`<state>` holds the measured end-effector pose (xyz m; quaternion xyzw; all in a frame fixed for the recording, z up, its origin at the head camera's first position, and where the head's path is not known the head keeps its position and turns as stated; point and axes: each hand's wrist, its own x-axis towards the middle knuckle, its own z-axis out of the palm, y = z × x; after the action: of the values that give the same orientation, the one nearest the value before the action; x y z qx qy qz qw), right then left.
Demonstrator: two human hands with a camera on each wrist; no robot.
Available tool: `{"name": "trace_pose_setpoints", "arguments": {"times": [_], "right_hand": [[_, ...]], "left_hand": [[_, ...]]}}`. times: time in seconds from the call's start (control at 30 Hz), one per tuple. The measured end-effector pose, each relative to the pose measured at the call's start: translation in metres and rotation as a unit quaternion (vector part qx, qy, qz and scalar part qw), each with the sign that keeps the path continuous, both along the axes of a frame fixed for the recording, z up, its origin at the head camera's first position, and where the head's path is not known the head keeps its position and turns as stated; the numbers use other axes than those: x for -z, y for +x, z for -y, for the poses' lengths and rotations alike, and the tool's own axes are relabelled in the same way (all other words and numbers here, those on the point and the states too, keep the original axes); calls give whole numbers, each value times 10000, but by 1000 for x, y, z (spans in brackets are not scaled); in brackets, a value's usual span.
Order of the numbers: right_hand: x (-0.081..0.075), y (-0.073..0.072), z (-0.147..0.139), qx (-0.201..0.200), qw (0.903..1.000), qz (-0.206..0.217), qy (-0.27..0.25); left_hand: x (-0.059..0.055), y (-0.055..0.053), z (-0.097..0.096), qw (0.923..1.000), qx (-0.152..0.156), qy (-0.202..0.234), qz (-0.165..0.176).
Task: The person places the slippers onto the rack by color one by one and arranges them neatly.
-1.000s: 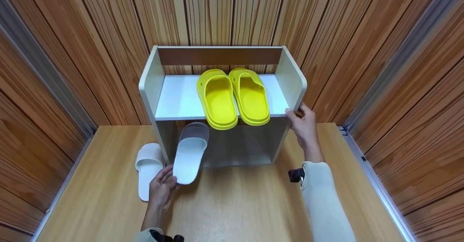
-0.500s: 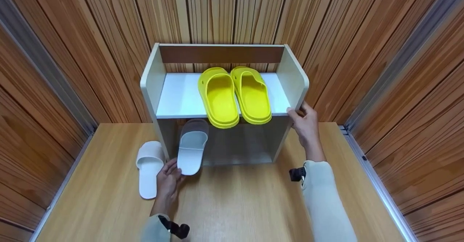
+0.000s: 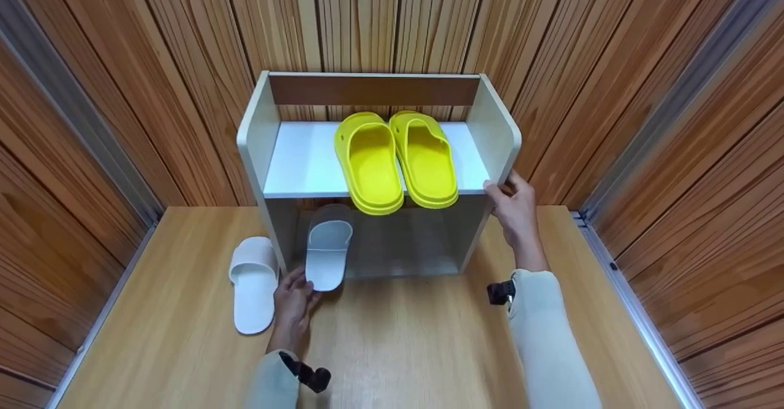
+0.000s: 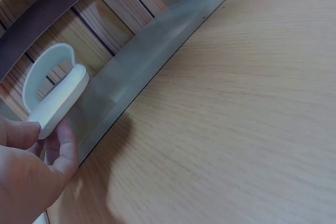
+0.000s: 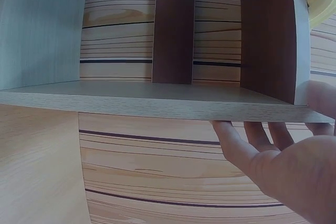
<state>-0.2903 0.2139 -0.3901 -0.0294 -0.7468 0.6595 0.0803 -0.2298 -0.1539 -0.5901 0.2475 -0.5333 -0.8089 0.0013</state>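
My left hand [image 3: 293, 308] pinches the heel of a white slide slipper [image 3: 326, 268], thumb on top and fingers underneath. The slipper's toe reaches into the left of the lower compartment of a white shoe rack [image 3: 299, 158]. From the left wrist view, the slipper [image 4: 59, 98] is held above the rack's bottom board [image 4: 123, 66], its strap arched upward. My right hand [image 3: 516, 216] grips the front edge of the rack's right side panel [image 3: 499, 133] at the height of the upper shelf. In the right wrist view, its fingers [image 5: 236, 142] lie along the panel's outer face.
Two yellow clogs [image 3: 373, 170] sit side by side on the upper shelf, heels jutting over its front edge. A second white slide slipper [image 3: 253, 299] lies on the wooden floor [image 3: 398, 348] left of the rack. Wood-grain walls [image 3: 698, 225] enclose the back and sides.
My left hand has moved forward and slightly right, taking the white slipper deeper into the lower compartment. The right hand keeps its hold on the side panel.
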Motion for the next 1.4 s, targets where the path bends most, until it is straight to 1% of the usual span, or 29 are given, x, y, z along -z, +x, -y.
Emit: {"name": "trace_pose_setpoints", "arguments": {"times": [0.13,0.2,0.47,0.63,0.83,1.0,1.13,1.27,1.4], "right_hand": [[0,-2,0,-27,10000,-31,-51],[-1,-2,0,-24,10000,-3,-66],[-1,0,-1,-21,9999,143,-21],[-1,1,-1,7,9999,101,21],[-2,1,-2,-9,9999,135,4],[0,0,-2,5,10000,51,-42],[1,-1,-2,-11,10000,-60,-38],[2,-1,-1,-5,10000,-72,2],[2,-1,-1,0,10000,-57,47]], "left_hand": [[1,-2,0,10000,-24,11,-26],[1,-2,0,10000,-26,28,22],[5,1,0,9998,-5,81,177],[7,2,1,9994,-20,12,350],[13,3,2,9981,-92,42,609],[15,2,2,9980,-180,-213,562],[15,2,1,9971,-202,-376,626],[15,1,-1,9969,-147,-346,690],[16,1,-1,9974,-61,-321,644]]}}
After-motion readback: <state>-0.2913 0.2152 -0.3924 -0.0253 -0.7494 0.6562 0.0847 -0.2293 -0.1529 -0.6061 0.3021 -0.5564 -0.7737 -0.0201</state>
